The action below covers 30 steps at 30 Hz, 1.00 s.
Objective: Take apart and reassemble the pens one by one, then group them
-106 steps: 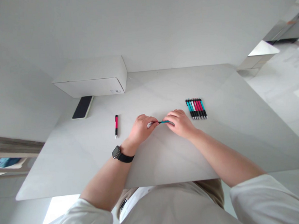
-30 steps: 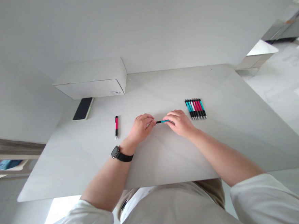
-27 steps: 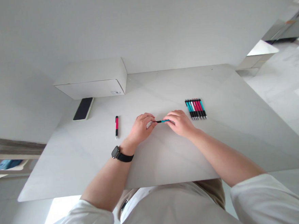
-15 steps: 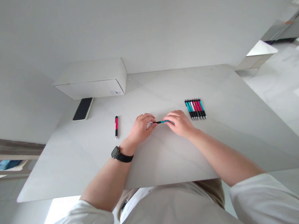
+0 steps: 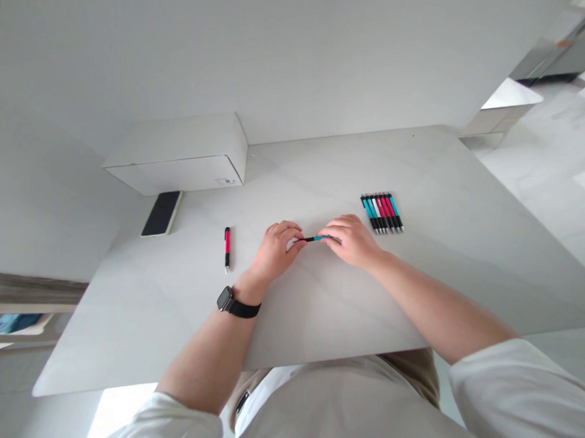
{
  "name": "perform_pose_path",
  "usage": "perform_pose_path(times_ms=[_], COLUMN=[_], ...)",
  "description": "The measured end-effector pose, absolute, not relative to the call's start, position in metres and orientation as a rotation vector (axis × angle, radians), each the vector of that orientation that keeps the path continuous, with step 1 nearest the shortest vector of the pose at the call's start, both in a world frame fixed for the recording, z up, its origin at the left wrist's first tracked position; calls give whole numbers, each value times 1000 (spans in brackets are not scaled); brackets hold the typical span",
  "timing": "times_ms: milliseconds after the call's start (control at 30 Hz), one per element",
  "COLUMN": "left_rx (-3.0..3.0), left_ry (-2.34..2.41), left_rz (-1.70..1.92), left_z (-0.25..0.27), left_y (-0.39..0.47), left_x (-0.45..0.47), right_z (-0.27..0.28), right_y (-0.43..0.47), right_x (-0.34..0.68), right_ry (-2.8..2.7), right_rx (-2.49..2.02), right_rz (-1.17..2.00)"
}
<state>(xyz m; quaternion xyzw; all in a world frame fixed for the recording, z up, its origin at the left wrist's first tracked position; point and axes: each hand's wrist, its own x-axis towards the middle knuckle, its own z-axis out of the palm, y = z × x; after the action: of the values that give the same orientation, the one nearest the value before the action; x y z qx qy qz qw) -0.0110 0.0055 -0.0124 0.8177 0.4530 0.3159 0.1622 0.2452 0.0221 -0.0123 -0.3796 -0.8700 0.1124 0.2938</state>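
Observation:
Between my hands, above the middle of the table, a teal and black pen (image 5: 312,239) lies crosswise. My left hand (image 5: 276,248) pinches its black end, and my right hand (image 5: 350,240) is closed on the teal end; both tips are partly hidden by fingers. To the left of my left hand lies a red and black pen (image 5: 227,249), pointing away from me. Right of my right hand, a tight row of several pens (image 5: 382,213) in teal, white and red lies side by side, black grips toward me.
A long white box (image 5: 179,173) stands against the wall at the back left of the white table (image 5: 310,324). In front of it lies a dark-screened phone (image 5: 162,213). A black watch (image 5: 238,303) is on my left wrist.

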Motion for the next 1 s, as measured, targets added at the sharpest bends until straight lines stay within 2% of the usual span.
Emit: perform_pose_path(times_ms=[500,633,733,867,1000], left_rx=[2354,2304,2223,2135,2151], left_ry=[1283,1280,1334,1425,1392], left_rz=[867,918,1014,1182,1175], left_z=[-15,-14,-11,-6,-5], left_y=[7,6,5,4,1], left_x=[-11,-10,-11,-10,-6], right_z=[-12,-8,-8,-11,-14], right_y=[22,23,27,33,30], right_x=[245,248,251,248,240], right_ry=[-2314,-2126,-1783,-1367,-1111], right_rx=[-1010,-1048,-1075,-983,-884], right_rz=[342,416,645,1193,1521])
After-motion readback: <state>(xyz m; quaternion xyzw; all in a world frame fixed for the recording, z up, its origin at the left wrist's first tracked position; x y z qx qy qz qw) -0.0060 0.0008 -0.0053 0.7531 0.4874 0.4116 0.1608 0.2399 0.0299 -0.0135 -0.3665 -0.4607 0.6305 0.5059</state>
